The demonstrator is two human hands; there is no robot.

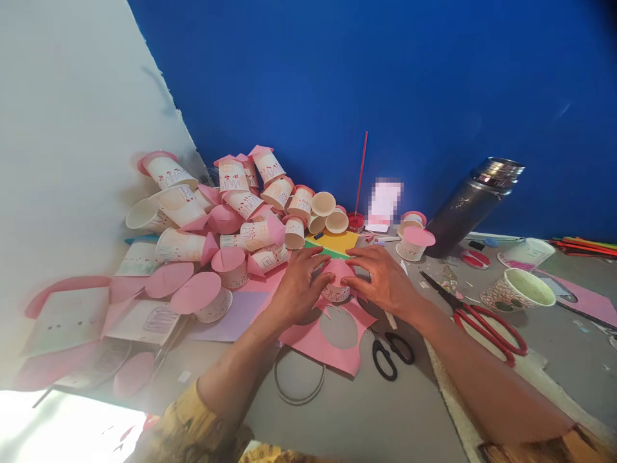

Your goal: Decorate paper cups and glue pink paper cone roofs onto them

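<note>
My left hand (301, 283) and my right hand (380, 278) meet over a small paper cup (336, 292) topped with a pink paper piece (340, 269). The fingers of both hands pinch and press that pink piece on the cup. The cup stands on a pink sheet (332, 344) with a round hole cut out of it. Behind and to the left lies a heap of several finished cups with pink cone lids (231, 206).
Black-handled scissors (391, 352) lie just right of the pink sheet, and red-handled scissors (486, 321) farther right. A steel flask (470, 206) leans against the blue wall. A patterned cup (518, 290), coloured pencils (583, 245) and a wire ring (299, 381) are nearby.
</note>
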